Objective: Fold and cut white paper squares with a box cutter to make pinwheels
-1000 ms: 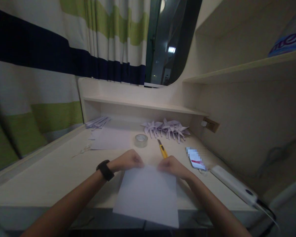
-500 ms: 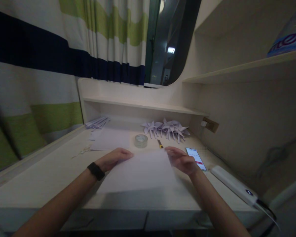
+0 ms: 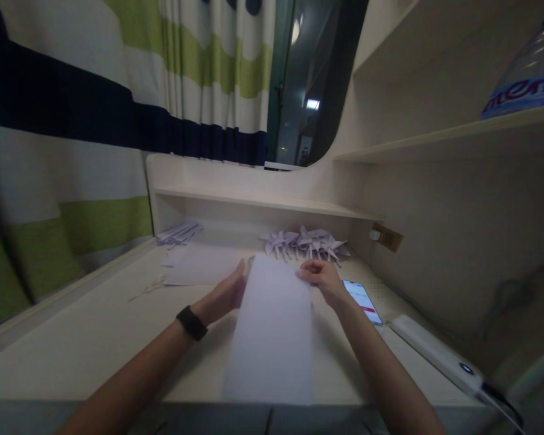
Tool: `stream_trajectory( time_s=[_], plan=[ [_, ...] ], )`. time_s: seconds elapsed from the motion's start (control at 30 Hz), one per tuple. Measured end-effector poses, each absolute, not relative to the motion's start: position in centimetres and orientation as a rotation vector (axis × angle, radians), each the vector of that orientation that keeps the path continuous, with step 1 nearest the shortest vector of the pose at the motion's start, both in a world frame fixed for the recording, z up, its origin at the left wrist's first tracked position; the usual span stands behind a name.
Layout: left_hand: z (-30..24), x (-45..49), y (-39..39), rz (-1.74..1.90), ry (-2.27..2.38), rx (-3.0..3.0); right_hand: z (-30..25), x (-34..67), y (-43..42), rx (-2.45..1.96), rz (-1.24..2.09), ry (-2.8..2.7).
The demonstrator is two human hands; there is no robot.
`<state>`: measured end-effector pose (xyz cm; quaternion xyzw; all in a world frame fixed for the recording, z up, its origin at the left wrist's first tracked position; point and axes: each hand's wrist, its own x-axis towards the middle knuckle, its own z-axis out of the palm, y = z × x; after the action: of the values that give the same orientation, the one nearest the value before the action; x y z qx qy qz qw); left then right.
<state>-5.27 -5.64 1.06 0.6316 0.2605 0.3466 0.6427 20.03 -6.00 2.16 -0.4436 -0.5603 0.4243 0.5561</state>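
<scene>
At the middle of the pale desk (image 3: 95, 338), a white sheet (image 3: 274, 332) stands between the person's two hands, its top edge raised toward the back shelf and its long body running down to the desk's front edge. Whether the lower end rests on the desk cannot be told.

Over on the left, the left hand (image 3: 224, 296) lies flat along the sheet's left edge, fingers straight and pressed together, thumb out of sight behind the paper. A black wristband (image 3: 191, 322) sits on that wrist.

The right hand (image 3: 321, 279) has the top right corner, fingers curled in and pinching the sheet there.

Just beside the right wrist a phone (image 3: 362, 300) lies with its screen lit, and further right a long white device (image 3: 435, 353) lies near the desk's edge. Behind the hands, a cluster of folded paper pinwheels (image 3: 306, 243) sits under the shelf. Loose paper sheets (image 3: 199, 266) lie to the left of the left hand, near the striped curtain (image 3: 72, 151).
</scene>
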Motion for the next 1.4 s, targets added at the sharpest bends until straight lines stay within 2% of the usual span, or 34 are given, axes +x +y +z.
stream_trajectory(
  time_s=[0.23, 0.37, 0.53, 1.1, 1.4],
  plan=[
    [0.4, -4.0, -2.0, 1.244, 0.981, 1.670, 0.5, 19.3, -3.3, -1.109, 0.833, -1.363],
    [-1.1, -3.9, -1.4, 1.304, 1.040, 1.709, -2.0, 18.7, -2.5, -1.120, 1.028, -1.142],
    [-2.5, -4.0, -1.1, 1.295, 1.080, 1.733, -4.1, 17.8, -2.8, -1.169, 1.266, -1.057],
    [-3.0, -4.2, -0.9, 1.256, 1.054, 1.732, -3.9, 17.6, -3.2, -1.203, 1.194, -1.063],
    [-3.3, -4.4, -0.8, 1.359, 1.105, 2.017, -3.5, 18.0, -3.4, -1.209, 1.125, -1.091]
  ],
)
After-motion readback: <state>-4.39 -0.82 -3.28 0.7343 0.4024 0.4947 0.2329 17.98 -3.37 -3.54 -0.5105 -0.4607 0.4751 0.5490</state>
